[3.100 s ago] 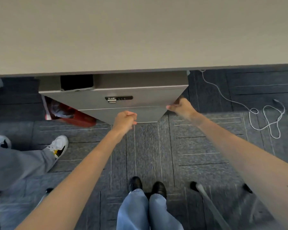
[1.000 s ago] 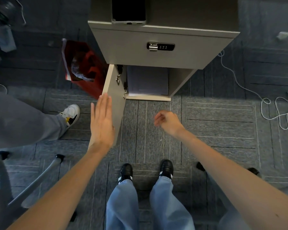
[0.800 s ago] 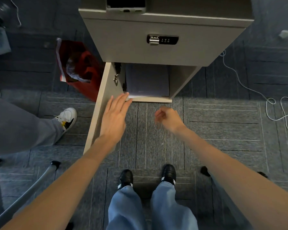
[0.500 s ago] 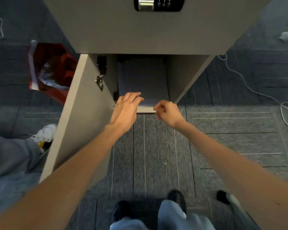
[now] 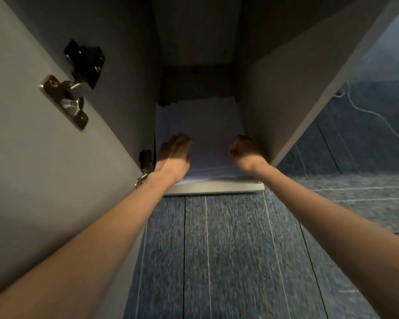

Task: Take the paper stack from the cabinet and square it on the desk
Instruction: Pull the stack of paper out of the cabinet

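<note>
Lying flat on the bottom shelf of the open cabinet [image 5: 283,93], the paper stack [image 5: 205,132] fills the floor of the compartment almost from wall to wall, its near edge just behind the shelf's front lip [image 5: 217,188]. The inside is dim and grey, darker toward the back. Both bare hands reach into the opening. The left hand [image 5: 174,149] rests palm down on the left side of the paper, fingers stretched out flat and close together. The right hand [image 5: 245,148] sits at the right side of the stack, close to the cabinet's right wall, fingers curled in; whether they grip the sheets cannot be told. The cabinet door [image 5: 44,146] stands swung out on the left, with a metal hinge [image 5: 66,99] on its inner face and a second hinge [image 5: 145,162] low by the left wrist. Below the shelf runs blue-grey carpet [image 5: 217,261] with thin pale seams. A white cable [image 5: 373,113] trails across the floor at the right.
</note>
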The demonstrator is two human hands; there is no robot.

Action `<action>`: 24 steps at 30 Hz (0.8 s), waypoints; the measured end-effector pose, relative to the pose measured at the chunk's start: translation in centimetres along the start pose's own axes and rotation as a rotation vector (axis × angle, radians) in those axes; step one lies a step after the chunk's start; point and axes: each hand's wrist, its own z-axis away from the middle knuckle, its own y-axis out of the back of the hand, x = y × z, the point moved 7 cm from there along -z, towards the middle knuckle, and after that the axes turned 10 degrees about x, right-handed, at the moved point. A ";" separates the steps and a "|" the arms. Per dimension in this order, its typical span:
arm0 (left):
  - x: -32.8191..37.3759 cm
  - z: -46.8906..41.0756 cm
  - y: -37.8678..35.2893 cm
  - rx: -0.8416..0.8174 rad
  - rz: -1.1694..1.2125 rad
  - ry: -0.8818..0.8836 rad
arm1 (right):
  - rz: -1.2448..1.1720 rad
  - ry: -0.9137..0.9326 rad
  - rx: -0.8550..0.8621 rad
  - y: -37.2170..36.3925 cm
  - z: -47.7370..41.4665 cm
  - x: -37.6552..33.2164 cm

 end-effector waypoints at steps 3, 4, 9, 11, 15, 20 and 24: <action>-1.6 -0.5 -2.9 -0.025 -0.014 0.079 | 0.065 0.001 0.059 -1.6 -2.1 1.7; -2.2 -0.7 -3.7 -0.025 -0.020 0.100 | 0.087 -0.008 0.080 -1.9 -2.6 2.0; -4.8 0.2 -8.1 -0.203 -0.025 0.273 | 0.160 -0.072 0.077 -4.0 -3.6 2.8; -5.2 1.2 -9.5 -0.274 -0.051 0.311 | 0.166 -0.087 0.065 -4.8 -3.7 2.8; -5.5 2.0 -9.3 -0.122 -0.051 0.384 | 0.222 -0.073 0.079 -5.6 -3.5 3.0; -5.2 1.4 -8.1 0.082 0.132 0.674 | 0.161 -0.027 0.090 -6.2 -3.7 3.6; -5.3 -0.1 -9.0 0.035 0.339 0.690 | 0.101 0.006 0.064 -6.3 -3.3 3.9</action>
